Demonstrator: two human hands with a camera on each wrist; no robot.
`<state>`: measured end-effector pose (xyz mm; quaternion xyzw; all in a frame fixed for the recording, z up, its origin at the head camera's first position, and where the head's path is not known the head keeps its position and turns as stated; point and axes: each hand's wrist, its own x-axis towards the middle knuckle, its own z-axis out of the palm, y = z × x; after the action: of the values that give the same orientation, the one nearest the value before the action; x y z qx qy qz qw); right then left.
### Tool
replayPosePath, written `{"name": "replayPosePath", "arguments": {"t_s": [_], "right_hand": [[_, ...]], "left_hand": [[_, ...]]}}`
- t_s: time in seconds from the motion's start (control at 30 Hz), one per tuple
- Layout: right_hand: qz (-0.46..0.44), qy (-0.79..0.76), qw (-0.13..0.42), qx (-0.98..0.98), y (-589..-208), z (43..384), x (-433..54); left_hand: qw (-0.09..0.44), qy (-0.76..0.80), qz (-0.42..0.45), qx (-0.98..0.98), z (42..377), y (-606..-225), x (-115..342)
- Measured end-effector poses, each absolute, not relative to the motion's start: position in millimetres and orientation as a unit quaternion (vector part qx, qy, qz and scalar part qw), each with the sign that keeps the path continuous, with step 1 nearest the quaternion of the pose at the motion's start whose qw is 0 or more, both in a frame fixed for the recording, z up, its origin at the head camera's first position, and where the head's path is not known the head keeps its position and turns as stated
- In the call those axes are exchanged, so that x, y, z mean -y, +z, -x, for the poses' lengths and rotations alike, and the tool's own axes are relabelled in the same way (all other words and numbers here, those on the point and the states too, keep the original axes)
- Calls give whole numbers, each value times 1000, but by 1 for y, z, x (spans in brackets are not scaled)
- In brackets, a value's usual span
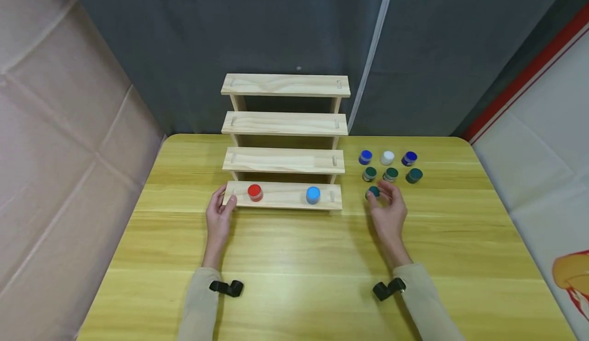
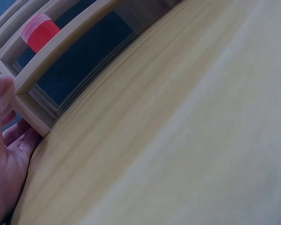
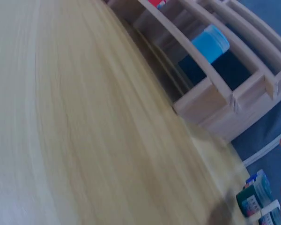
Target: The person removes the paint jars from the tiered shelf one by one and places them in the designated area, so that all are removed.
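A stepped wooden stand (image 1: pixel 282 159) rises at the back middle of the table. On its lowest step are a red jar (image 1: pixel 255 192) toward the left and a light blue jar (image 1: pixel 313 195) toward the right. My left hand (image 1: pixel 218 216) grips the left end of that step, thumb at the front and fingers around the side. To the right of the stand, my right hand (image 1: pixel 390 214) pinches a small dark green jar (image 1: pixel 372 192) between thumb and fingers. In the right wrist view only a sliver of that hand shows, at the right edge.
Behind the right hand stand more jars: dark green ones (image 1: pixel 390 174), blue ones (image 1: pixel 365 157) and a white-topped one (image 1: pixel 387 157). A dark grey panel (image 1: pixel 257 29) closes off the table's back edge. Pale walls flank both sides.
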<state>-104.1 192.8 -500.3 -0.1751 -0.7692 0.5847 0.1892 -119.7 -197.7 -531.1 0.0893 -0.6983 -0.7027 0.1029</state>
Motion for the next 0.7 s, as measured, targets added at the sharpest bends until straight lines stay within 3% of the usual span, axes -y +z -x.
{"name": "replayPosePath", "arguments": {"t_s": [0.2, 0.7], "right_hand": [[144, 618, 189, 749, -465, 93, -168], [38, 640, 194, 742, -479, 88, -144]], "left_hand": [[122, -702, -88, 696, 124, -548, 200], [124, -707, -88, 691, 125, -549, 199]]}}
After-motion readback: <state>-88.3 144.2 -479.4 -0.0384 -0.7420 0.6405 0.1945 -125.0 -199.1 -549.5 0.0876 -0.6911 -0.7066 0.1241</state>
